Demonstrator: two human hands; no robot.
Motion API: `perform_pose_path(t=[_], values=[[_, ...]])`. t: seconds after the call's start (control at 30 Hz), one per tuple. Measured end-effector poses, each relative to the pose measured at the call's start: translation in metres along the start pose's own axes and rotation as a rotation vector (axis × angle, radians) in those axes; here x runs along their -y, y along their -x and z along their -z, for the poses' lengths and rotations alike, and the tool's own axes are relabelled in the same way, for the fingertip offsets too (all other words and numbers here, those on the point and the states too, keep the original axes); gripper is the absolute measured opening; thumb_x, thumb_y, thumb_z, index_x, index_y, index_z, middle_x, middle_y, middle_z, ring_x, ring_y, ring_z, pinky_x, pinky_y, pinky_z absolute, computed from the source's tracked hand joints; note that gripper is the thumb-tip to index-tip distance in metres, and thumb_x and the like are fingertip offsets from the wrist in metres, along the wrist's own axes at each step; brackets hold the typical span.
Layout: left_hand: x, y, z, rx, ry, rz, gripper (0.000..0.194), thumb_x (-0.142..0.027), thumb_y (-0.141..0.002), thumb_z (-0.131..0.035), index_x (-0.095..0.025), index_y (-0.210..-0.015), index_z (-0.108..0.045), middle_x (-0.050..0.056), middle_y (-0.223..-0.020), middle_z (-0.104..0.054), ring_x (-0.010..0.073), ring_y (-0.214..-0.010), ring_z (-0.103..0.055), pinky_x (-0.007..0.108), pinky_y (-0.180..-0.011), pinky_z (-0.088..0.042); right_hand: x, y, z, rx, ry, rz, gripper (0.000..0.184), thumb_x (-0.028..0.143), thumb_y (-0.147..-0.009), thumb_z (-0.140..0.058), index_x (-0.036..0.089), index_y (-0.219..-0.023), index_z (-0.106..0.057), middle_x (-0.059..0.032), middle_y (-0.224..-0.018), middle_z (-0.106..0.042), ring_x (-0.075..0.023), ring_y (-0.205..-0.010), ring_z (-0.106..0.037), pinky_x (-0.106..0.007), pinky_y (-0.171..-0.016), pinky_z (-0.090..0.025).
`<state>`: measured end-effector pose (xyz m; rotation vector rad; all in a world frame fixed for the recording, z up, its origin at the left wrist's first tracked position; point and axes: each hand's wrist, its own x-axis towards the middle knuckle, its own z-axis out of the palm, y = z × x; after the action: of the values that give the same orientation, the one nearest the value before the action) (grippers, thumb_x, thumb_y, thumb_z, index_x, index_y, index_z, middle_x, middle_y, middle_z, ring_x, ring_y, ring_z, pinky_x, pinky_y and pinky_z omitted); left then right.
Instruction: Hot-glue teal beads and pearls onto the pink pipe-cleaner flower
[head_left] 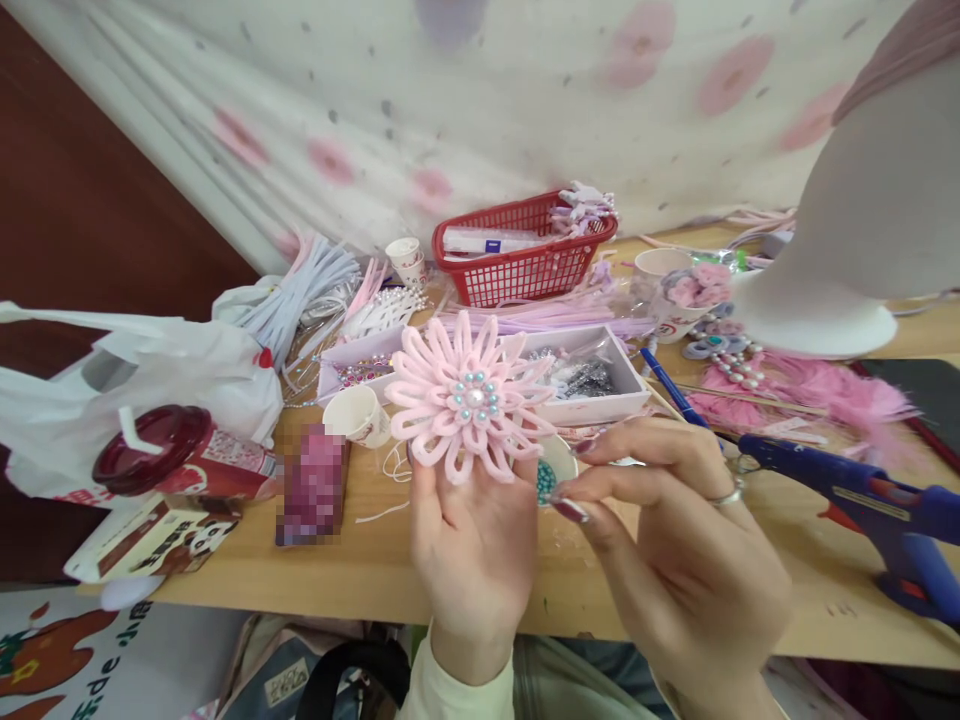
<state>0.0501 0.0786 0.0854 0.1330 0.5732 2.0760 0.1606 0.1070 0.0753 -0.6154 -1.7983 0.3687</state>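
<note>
My left hand [471,545] holds up a pink flower [466,397] made of looped pipe cleaners, with white and teal pearls clustered at its centre. The fingers grip it from behind at its lower edge. My right hand [679,545] is beside it on the right, thumb and forefinger pinched together near the flower's lower right petals; whether they hold anything is too small to tell. A small cup of teal beads [553,473] stands on the wooden table [360,565] just behind the fingertips.
A blue glue gun [874,505] lies at the right. Behind are a white box of trinkets [592,385], a red basket [525,250], paper cups [358,414], pink feathers [825,395], white plastic bags [135,375], a red lidded cup [169,450] and a foam head stand [840,270].
</note>
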Motion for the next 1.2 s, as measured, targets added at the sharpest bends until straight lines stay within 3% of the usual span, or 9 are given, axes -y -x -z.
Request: perform_pose_path(t=[0.17, 0.33, 0.43, 0.57, 0.67, 0.83, 1.0, 1.1, 1.2], values=[[0.0, -0.006, -0.001, -0.011, 0.013, 0.016, 0.045, -0.049, -0.109, -0.04, -0.03, -0.102, -0.08, 0.004, -0.126, -0.077, 0.0241, -0.128, -0.068, 0.043, -0.11, -0.055, -0.001, 0.004, 0.009, -0.151, 0.04, -0.046, 0.026, 0.003, -0.089, -0.072, 0.026, -0.1, -0.073, -0.0025, -0.091, -0.065, -0.0213, -0.084, -0.063, -0.037, -0.069, -0.051], [0.002, -0.006, 0.001, -0.038, -0.025, -0.083, 0.036, -0.047, -0.107, -0.049, -0.029, -0.105, -0.08, 0.005, -0.127, -0.077, 0.0245, -0.125, -0.069, 0.042, -0.11, -0.055, 0.007, 0.004, 0.007, -0.364, -0.231, -0.162, 0.024, 0.002, -0.094, -0.063, 0.024, -0.097, -0.07, -0.0052, -0.097, -0.069, -0.0256, -0.096, -0.068, -0.047, -0.088, -0.058], [0.006, -0.003, 0.001, -0.048, -0.046, -0.091, 0.037, -0.047, -0.107, -0.049, -0.029, -0.102, -0.08, 0.004, -0.126, -0.078, 0.0251, -0.129, -0.067, 0.043, -0.112, -0.053, 0.012, -0.001, -0.002, -0.211, -0.548, -0.35, 0.013, 0.013, -0.103, -0.057, 0.025, -0.1, -0.062, -0.0074, -0.106, -0.075, -0.0267, -0.105, -0.073, -0.047, -0.09, -0.062], [0.011, 0.001, 0.002, -0.027, -0.094, 0.009, 0.048, -0.051, -0.108, -0.042, -0.026, -0.088, -0.079, 0.006, -0.125, -0.077, 0.0264, -0.148, -0.052, 0.045, -0.119, -0.047, 0.015, -0.005, -0.014, -0.07, -0.742, -0.422, 0.01, 0.025, -0.108, -0.053, 0.025, -0.098, -0.055, 0.0056, -0.065, -0.058, -0.0124, -0.056, -0.06, -0.027, -0.06, -0.055], [0.011, 0.004, 0.003, -0.026, -0.099, -0.063, 0.04, -0.048, -0.107, -0.045, -0.029, -0.099, -0.08, 0.002, -0.132, -0.075, 0.0224, -0.155, -0.042, 0.039, -0.123, -0.043, 0.016, -0.001, -0.015, -0.073, -0.612, -0.415, 0.009, 0.021, -0.108, -0.053, 0.024, -0.1, -0.055, 0.0075, -0.065, -0.047, -0.0078, -0.051, -0.047, -0.017, -0.048, -0.041], [0.009, 0.008, 0.008, -0.128, -0.167, -0.06, 0.032, -0.045, -0.105, -0.051, -0.031, -0.101, -0.079, -0.001, -0.14, -0.071, 0.0201, -0.159, -0.035, 0.034, -0.127, -0.036, 0.017, 0.005, -0.002, 0.154, -0.165, -0.236, 0.025, 0.02, -0.103, -0.056, 0.022, -0.127, -0.051, 0.0064, -0.072, -0.049, -0.0098, -0.056, -0.05, -0.02, -0.05, -0.041], [0.01, 0.012, 0.018, -0.162, -0.24, -0.011, 0.042, -0.056, -0.094, -0.069, -0.029, -0.125, -0.069, 0.007, -0.145, -0.066, 0.0294, -0.146, -0.053, 0.038, -0.114, -0.052, 0.019, 0.0, -0.002, 0.348, 0.145, -0.096, 0.008, 0.025, -0.102, -0.057, 0.02, -0.107, -0.06, 0.0036, -0.073, -0.063, -0.0123, -0.058, -0.061, -0.024, -0.052, -0.042], [0.011, 0.012, 0.018, -0.091, -0.207, -0.051, 0.048, -0.051, -0.091, -0.075, -0.027, -0.131, -0.063, 0.01, -0.15, -0.061, 0.0305, -0.144, -0.055, 0.04, -0.112, -0.053, 0.018, 0.0, -0.005, 0.392, 0.154, -0.106, 0.013, 0.021, -0.103, -0.053, 0.021, -0.096, -0.064, 0.0011, -0.075, -0.066, -0.0148, -0.062, -0.065, -0.026, -0.053, -0.043], [0.01, 0.014, 0.014, -0.054, -0.18, -0.1, 0.031, -0.036, -0.096, -0.071, -0.029, -0.124, -0.061, 0.007, -0.152, -0.06, 0.0267, -0.138, -0.06, 0.037, -0.106, -0.055, 0.018, 0.0, -0.006, 0.329, 0.039, -0.103, 0.02, 0.014, -0.102, -0.053, 0.021, -0.088, -0.066, 0.0007, -0.075, -0.058, -0.0127, -0.063, -0.06, -0.024, -0.054, -0.044]])
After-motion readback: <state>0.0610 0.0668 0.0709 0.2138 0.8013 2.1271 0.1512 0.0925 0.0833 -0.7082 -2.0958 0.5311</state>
